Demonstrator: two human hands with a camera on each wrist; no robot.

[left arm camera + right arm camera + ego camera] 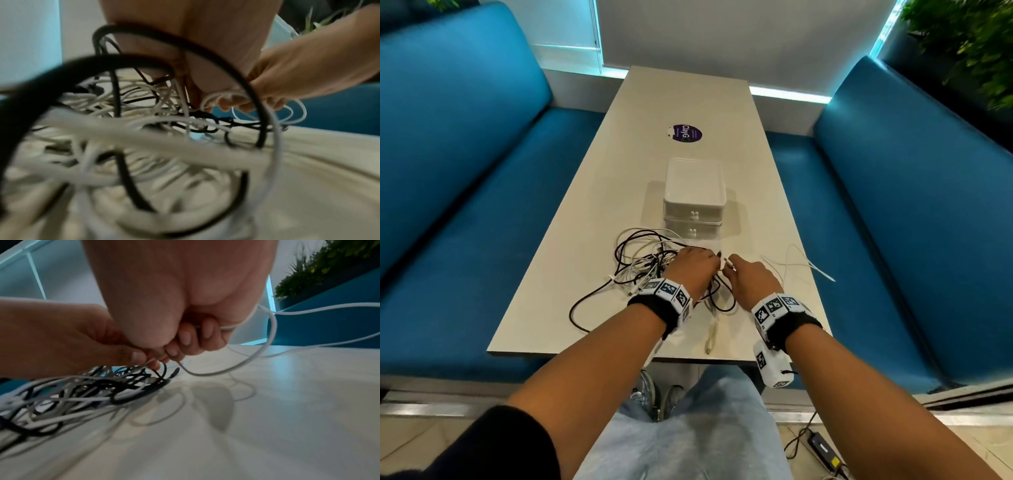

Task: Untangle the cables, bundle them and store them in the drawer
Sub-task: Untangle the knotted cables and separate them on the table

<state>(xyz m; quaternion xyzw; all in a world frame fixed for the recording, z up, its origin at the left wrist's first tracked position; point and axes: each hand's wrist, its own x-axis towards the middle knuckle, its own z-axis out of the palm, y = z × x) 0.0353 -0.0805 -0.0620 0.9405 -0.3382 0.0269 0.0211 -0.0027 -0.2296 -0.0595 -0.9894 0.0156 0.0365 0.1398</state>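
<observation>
Tangle of black and white cables: heaped on beige table, unsorted. Thin white cable: gripped by right hand, pinched by left hand. White stacked drawer unit: closed. Bundling, storing judged outstanding.

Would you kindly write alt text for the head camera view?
A person's left hand and right hand pinch a thin white cable at the edge of a tangled pile of black and white cables on a beige rectangular table. Behind the pile stands a white plastic two-drawer box, both drawers shut.
</observation>
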